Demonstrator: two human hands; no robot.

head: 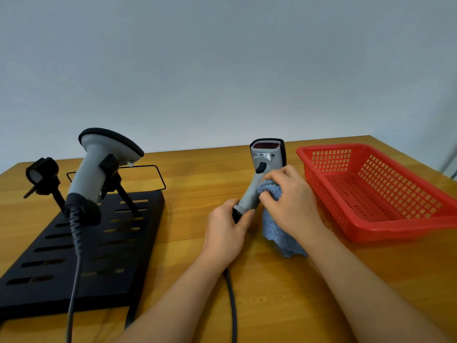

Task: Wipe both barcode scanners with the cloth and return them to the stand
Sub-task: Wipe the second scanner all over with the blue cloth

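Note:
My left hand (pixel 226 230) grips the base of the handle of a grey barcode scanner (pixel 265 160), held upright over the table with its red window facing me. My right hand (pixel 290 200) presses a blue cloth (pixel 278 235) against the scanner's handle; the cloth hangs down below my palm. A second grey scanner (pixel 95 169) rests in the right cradle of the black stand (pixel 103 243) at the left. The stand's left cradle (pixel 43 173) holds nothing. Black cables run from both scanners toward me.
A red plastic basket (pixel 371 191) stands at the right on the wooden table (pixel 197 174). A thin black wire frame (pixel 158 174) lies behind the stand. A plain grey wall is behind the table.

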